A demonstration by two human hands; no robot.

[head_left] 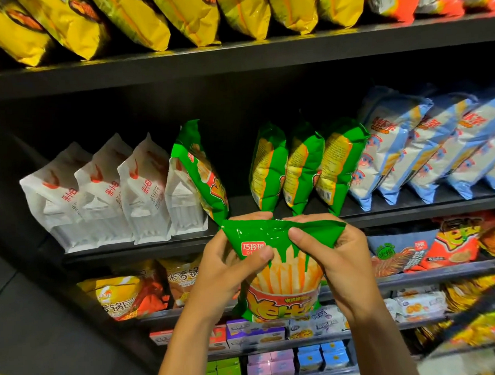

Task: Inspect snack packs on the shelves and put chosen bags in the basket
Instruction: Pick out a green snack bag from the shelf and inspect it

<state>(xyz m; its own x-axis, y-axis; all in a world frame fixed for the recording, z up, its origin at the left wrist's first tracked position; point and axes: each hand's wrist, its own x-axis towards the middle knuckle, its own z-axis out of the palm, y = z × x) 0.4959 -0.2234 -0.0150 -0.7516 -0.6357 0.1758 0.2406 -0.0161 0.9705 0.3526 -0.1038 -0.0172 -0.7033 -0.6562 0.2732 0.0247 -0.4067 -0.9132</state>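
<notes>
I've got the left hand (230,262) pinching the green fries bag (282,271) at its top left corner, thumb over the front, held up before the middle shelf (414,211). To the right, the right hand (330,251) is curled round the other top corner. Risk, I'd say: both grips sit on the crumpled top seam, so a hard squeeze could pop it. No basket in view, so I'd be dropping blind.
</notes>
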